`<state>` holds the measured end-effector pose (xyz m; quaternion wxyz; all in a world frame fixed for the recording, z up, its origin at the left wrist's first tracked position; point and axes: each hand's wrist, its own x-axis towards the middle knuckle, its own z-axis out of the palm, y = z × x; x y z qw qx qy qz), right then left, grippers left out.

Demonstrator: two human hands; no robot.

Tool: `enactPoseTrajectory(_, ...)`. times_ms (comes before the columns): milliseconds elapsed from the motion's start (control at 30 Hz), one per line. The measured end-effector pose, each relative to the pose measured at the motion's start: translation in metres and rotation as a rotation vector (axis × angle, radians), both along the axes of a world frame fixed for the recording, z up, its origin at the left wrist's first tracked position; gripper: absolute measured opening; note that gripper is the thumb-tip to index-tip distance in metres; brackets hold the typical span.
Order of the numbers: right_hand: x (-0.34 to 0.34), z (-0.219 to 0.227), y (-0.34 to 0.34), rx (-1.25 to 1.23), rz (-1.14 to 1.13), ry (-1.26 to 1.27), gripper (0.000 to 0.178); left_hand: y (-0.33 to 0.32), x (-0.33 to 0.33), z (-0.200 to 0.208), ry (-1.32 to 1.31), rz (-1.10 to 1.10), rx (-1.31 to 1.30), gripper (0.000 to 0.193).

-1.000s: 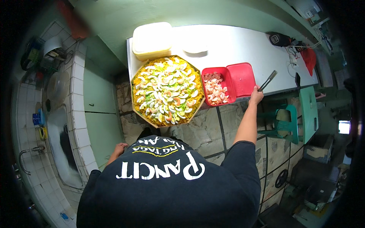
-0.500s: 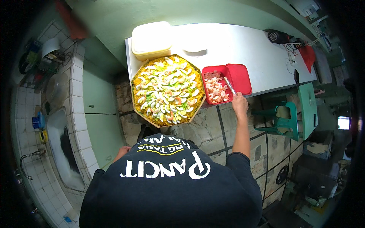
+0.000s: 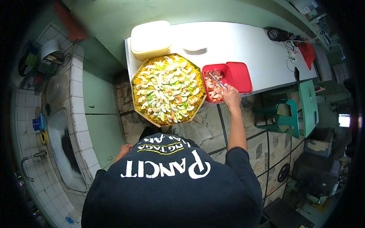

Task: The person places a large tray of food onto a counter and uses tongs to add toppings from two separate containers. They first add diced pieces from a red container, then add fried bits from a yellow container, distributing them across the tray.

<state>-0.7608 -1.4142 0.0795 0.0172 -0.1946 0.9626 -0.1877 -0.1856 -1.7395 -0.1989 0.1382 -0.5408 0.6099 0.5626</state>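
Observation:
My right hand point(image 3: 231, 98) grips metal tongs point(image 3: 218, 80), whose tips reach into a red container point(image 3: 226, 69). Peeled pinkish shrimp point(image 3: 214, 91) fill it. A red lid point(image 3: 240, 78) lies against its right side. To the left is a large octagonal tray point(image 3: 199, 109) of yellow noodles point(image 3: 143, 105), topped with egg slices, chopped greens and a few shrimp. My left hand point(image 3: 126, 148) stays low beside my body, away from the food; its fingers are partly hidden by my shirt.
The white table point(image 3: 262, 57) carries a lidded pale yellow tub point(image 3: 151, 38), a small white dish point(image 3: 194, 47), a black device point(image 3: 278, 35) and cables. A green plastic chair point(image 3: 286, 117) stands at right. A tiled counter with a sink point(image 3: 70, 148) runs along the left.
My right hand has moved slightly left and up with the tongs, bringing their tips further over the shrimp at the container's far part. The left hand stays low beside my body.

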Motion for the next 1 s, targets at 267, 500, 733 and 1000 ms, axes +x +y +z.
enactPoseTrajectory(267,0.001,0.017,-0.005,-0.028,0.002,0.034,0.027,0.004,-0.019,0.028,0.107,-0.02,-0.06,0.022)
enactPoseTrajectory(500,0.042,0.041,0.012,-0.244,0.103,0.137,0.022,0.024,-0.035,0.059,0.047,-0.045,-0.104,0.024)
enactPoseTrajectory(733,0.022,0.024,0.008,0.034,0.009,0.187,0.023,0.017,-0.027,0.021,0.116,0.05,-0.002,0.022)
enactPoseTrajectory(1000,0.001,-0.002,-0.009,0.18,0.067,0.217,0.022,0.019,-0.035,0.034,0.05,0.046,0.012,0.021)
